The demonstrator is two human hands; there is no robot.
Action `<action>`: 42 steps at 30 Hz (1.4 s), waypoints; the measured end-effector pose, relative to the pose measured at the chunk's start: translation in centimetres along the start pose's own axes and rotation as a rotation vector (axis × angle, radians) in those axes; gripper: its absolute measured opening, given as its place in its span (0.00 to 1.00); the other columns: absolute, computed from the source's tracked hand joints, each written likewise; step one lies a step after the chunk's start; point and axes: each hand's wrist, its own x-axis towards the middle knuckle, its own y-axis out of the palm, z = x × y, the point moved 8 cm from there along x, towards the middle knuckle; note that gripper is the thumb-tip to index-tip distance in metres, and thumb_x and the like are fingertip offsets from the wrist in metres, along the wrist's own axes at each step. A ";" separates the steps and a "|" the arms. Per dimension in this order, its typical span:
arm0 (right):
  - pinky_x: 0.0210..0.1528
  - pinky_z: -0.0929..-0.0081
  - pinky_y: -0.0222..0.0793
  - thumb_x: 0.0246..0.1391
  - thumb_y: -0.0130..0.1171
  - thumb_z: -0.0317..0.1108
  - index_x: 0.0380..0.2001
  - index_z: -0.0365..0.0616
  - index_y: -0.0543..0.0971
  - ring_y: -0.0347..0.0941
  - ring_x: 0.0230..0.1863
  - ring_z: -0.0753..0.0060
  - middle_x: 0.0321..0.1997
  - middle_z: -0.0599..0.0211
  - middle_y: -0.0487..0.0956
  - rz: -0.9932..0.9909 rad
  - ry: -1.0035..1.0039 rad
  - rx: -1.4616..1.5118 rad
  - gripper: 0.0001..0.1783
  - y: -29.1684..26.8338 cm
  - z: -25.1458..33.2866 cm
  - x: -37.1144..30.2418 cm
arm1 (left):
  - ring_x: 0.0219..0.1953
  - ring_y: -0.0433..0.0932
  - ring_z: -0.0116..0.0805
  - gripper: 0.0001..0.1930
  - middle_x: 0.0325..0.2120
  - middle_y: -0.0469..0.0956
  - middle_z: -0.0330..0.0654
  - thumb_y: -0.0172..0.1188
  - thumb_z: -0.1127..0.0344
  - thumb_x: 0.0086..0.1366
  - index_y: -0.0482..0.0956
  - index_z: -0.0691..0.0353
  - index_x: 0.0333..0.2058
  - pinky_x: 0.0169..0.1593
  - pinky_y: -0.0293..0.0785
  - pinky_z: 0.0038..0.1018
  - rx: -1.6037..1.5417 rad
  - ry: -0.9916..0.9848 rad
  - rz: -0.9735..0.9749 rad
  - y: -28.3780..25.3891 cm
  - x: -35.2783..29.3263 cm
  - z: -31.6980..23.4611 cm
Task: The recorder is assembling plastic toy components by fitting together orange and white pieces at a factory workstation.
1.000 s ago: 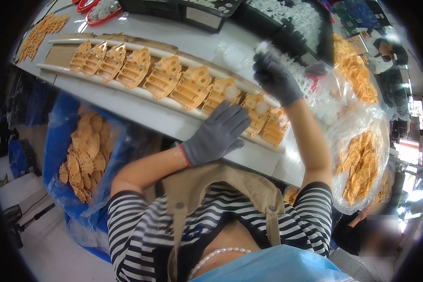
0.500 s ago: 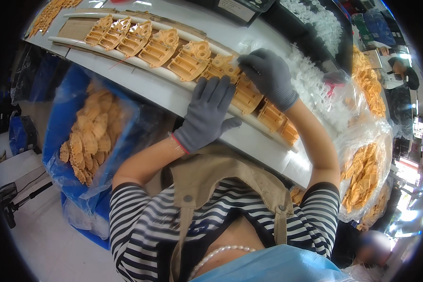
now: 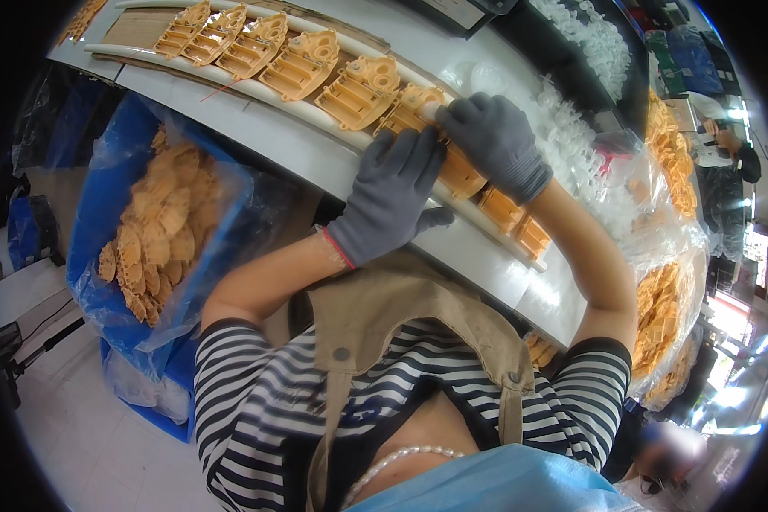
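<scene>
Both of my hands wear grey gloves and meet over a row of orange moulded plastic housings. My left hand lies with its fingers stretched out, their tips at the near edge of one orange housing. My right hand bends over the same housing from the right, thumb and fingers pressed together. A small whitish plastic piece shows at its fingertips, mostly covered by them. Another housing is partly hidden under my right hand. To the left, more housings sit in line between two pale rails.
Clear plastic parts are heaped beyond my right hand. A blue bin lined with plastic holds orange pieces at the left. Bagged orange parts stand at the right. A dark device is at the back; other people are at far right.
My right fingertips have come down toward my left fingertips, over the same housing. My left hand stays at the housing's near edge. The whole view has shifted slightly.
</scene>
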 end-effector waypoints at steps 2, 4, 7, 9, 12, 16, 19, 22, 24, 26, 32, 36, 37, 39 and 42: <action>0.31 0.72 0.72 0.46 0.55 0.34 0.32 0.50 0.78 0.73 0.34 0.68 0.31 0.70 0.74 0.040 -0.008 0.001 0.08 0.1 0.1 0.3 | 0.54 0.62 0.52 0.41 0.56 0.62 0.57 0.56 0.40 0.54 0.64 0.72 0.55 0.58 0.55 0.48 -0.006 0.001 -0.004 0.0 0.0 0.0; 0.32 0.71 0.72 0.47 0.55 0.34 0.32 0.50 0.78 0.73 0.34 0.68 0.31 0.69 0.74 0.081 -0.009 -0.003 0.07 0.4 0.0 0.2 | 0.54 0.62 0.52 0.41 0.56 0.62 0.57 0.56 0.40 0.54 0.64 0.72 0.55 0.58 0.55 0.48 -0.015 0.009 -0.008 0.0 0.1 -0.1; 0.34 0.68 0.73 0.48 0.54 0.33 0.32 0.49 0.78 0.73 0.35 0.64 0.31 0.67 0.75 0.062 0.073 0.152 0.07 0.3 -1.2 -0.2 | 0.55 0.61 0.51 0.41 0.57 0.62 0.56 0.55 0.40 0.55 0.64 0.72 0.55 0.59 0.55 0.47 -0.017 0.026 -0.002 -0.1 0.2 -0.2; 0.36 0.65 0.72 0.49 0.53 0.33 0.33 0.50 0.79 0.74 0.36 0.61 0.32 0.65 0.76 -0.001 0.171 0.348 0.08 -0.3 -2.0 -1.0 | 0.57 0.61 0.50 0.40 0.58 0.61 0.55 0.54 0.40 0.56 0.64 0.71 0.56 0.60 0.54 0.47 0.006 -0.003 0.023 0.0 0.1 -0.1; 0.36 0.64 0.72 0.50 0.53 0.33 0.33 0.50 0.80 0.75 0.35 0.59 0.32 0.64 0.78 -0.077 0.256 0.451 0.08 -2.4 -3.3 -2.3 | 0.58 0.59 0.49 0.40 0.59 0.61 0.54 0.54 0.39 0.57 0.64 0.69 0.56 0.61 0.52 0.46 0.027 -0.032 0.036 0.1 -0.3 0.1; 0.38 0.65 0.71 0.56 0.53 0.36 0.40 0.48 0.80 0.77 0.32 0.55 0.34 0.60 0.79 -0.102 0.610 0.372 0.11 0.5 -11.0 -7.7 | 0.59 0.58 0.48 0.39 0.59 0.60 0.52 0.54 0.40 0.56 0.65 0.68 0.56 0.62 0.50 0.44 0.034 -0.009 0.048 0.2 -0.2 -0.3; 0.42 0.59 0.69 0.55 0.53 0.36 0.47 0.54 0.77 0.75 0.40 0.51 0.42 0.60 0.76 0.074 0.787 0.237 0.15 4.2 -16.0 -10.4 | 0.58 0.57 0.49 0.40 0.59 0.59 0.54 0.59 0.43 0.52 0.66 0.70 0.54 0.61 0.49 0.46 0.001 0.011 0.022 0.2 0.0 -0.5; 0.44 0.58 0.68 0.54 0.55 0.36 0.46 0.54 0.77 0.74 0.44 0.51 0.42 0.60 0.76 0.260 0.749 0.240 0.15 6.6 -16.9 -11.2 | 0.58 0.57 0.48 0.39 0.59 0.59 0.54 0.58 0.43 0.53 0.66 0.69 0.55 0.61 0.49 0.46 0.035 0.008 0.022 0.3 0.0 -0.5; 0.43 0.58 0.69 0.53 0.55 0.35 0.46 0.53 0.77 0.74 0.43 0.51 0.42 0.59 0.75 0.277 0.782 0.264 0.15 7.2 -17.3 -11.4 | 0.58 0.57 0.48 0.39 0.59 0.59 0.53 0.58 0.43 0.53 0.66 0.68 0.55 0.62 0.49 0.46 0.033 0.000 0.033 0.3 0.0 -0.4; 0.43 0.58 0.69 0.52 0.56 0.35 0.45 0.53 0.76 0.74 0.43 0.51 0.41 0.59 0.75 0.298 0.819 0.288 0.15 7.6 -17.5 -11.7 | 0.58 0.57 0.48 0.38 0.59 0.59 0.53 0.58 0.43 0.53 0.66 0.68 0.55 0.62 0.49 0.45 0.042 -0.006 0.035 0.3 0.0 -0.3; 0.42 0.60 0.69 0.50 0.57 0.30 0.40 0.49 0.78 0.74 0.40 0.52 0.39 0.58 0.77 0.185 0.886 0.446 0.12 7.6 -17.7 -12.6 | 0.59 0.57 0.47 0.38 0.60 0.59 0.53 0.58 0.43 0.54 0.67 0.67 0.55 0.62 0.49 0.44 0.024 -0.027 0.064 0.4 0.1 -0.3; 0.41 0.66 0.70 0.50 0.56 0.30 0.36 0.42 0.80 0.76 0.36 0.57 0.34 0.57 0.78 0.214 0.781 0.520 0.10 6.9 -17.2 -11.5 | 0.59 0.57 0.47 0.37 0.60 0.59 0.53 0.59 0.44 0.54 0.67 0.67 0.55 0.62 0.48 0.44 0.014 -0.024 0.052 0.5 0.0 -0.3; 0.40 0.68 0.70 0.51 0.56 0.30 0.36 0.40 0.80 0.76 0.34 0.59 0.33 0.57 0.78 0.115 0.798 0.679 0.10 5.8 -16.7 -10.7 | 0.59 0.57 0.47 0.37 0.60 0.59 0.53 0.59 0.44 0.54 0.67 0.67 0.55 0.62 0.48 0.44 0.013 -0.029 0.053 0.5 -0.1 -0.2; 0.40 0.69 0.70 0.51 0.56 0.31 0.37 0.40 0.80 0.76 0.34 0.60 0.34 0.57 0.78 0.174 0.805 0.730 0.11 4.1 -15.0 -8.1 | 0.59 0.57 0.47 0.36 0.60 0.59 0.53 0.59 0.45 0.54 0.67 0.67 0.54 0.62 0.49 0.44 0.021 -0.032 0.045 0.4 -0.2 -0.1; 0.38 0.70 0.71 0.50 0.56 0.29 0.35 0.42 0.80 0.76 0.34 0.61 0.33 0.61 0.78 0.159 0.696 0.676 0.09 4.5 -14.0 -6.1 | 0.59 0.57 0.47 0.36 0.59 0.59 0.53 0.59 0.45 0.53 0.67 0.67 0.54 0.62 0.49 0.44 0.008 -0.026 0.045 0.4 -0.1 -0.1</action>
